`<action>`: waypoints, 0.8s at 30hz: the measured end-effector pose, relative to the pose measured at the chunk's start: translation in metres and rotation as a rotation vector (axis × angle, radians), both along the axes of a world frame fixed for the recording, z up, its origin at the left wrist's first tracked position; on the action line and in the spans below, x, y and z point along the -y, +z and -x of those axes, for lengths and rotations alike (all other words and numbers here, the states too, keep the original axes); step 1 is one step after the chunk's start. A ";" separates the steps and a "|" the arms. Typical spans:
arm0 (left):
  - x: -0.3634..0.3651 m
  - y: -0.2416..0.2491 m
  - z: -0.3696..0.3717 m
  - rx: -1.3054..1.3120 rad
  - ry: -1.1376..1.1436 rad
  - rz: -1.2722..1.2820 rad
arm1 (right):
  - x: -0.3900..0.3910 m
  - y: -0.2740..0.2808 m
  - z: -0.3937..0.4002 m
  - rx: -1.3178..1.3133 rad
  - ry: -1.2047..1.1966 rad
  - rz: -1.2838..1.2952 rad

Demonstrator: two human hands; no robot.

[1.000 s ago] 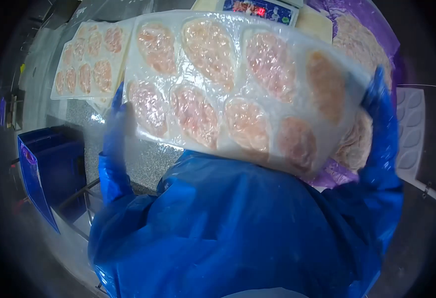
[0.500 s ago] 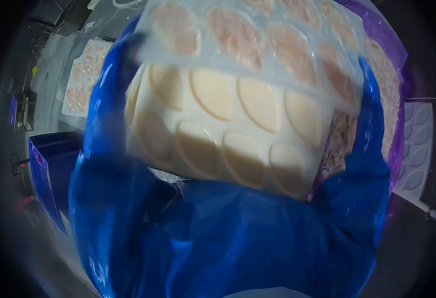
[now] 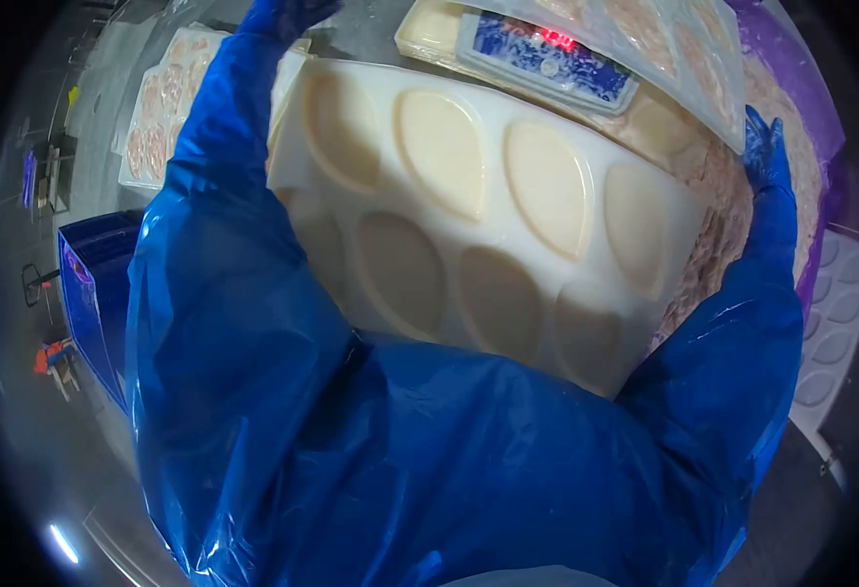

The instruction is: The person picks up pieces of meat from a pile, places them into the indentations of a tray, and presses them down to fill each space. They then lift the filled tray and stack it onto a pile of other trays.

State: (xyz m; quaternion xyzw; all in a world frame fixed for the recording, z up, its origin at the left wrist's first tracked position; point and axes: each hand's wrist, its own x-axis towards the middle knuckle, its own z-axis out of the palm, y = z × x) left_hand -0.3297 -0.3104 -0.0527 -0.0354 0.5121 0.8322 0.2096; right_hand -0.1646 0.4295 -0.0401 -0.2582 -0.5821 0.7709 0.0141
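Note:
A white mould tray (image 3: 495,235) with several empty leaf-shaped hollows lies in front of my body. Beyond it, a tray filled with pale pink meat (image 3: 689,49) is tilted at the top right, partly out of frame. My right hand (image 3: 768,152), in a blue glove, is beside that tray's lower right corner, fingers apart, over the minced meat (image 3: 782,176). My left hand (image 3: 302,14) is at the top edge, partly cut off and dark, its visible fingers stretched out to the right, away from the filled tray.
A scale with a red lit display (image 3: 557,41) stands behind the empty mould. Filled trays (image 3: 167,108) lie at the upper left, above a blue bin (image 3: 102,293). Purple plastic (image 3: 826,117) edges the meat. Another empty mould (image 3: 834,328) is at the far right.
The filled tray has moved up and right, uncovering the scale. My left hand has come into view apart from it. My right hand now shows beside the tray's corner.

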 end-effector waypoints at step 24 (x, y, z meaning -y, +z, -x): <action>0.324 -0.059 -0.194 -0.107 0.861 0.321 | 0.606 0.036 -0.114 -0.001 1.283 0.436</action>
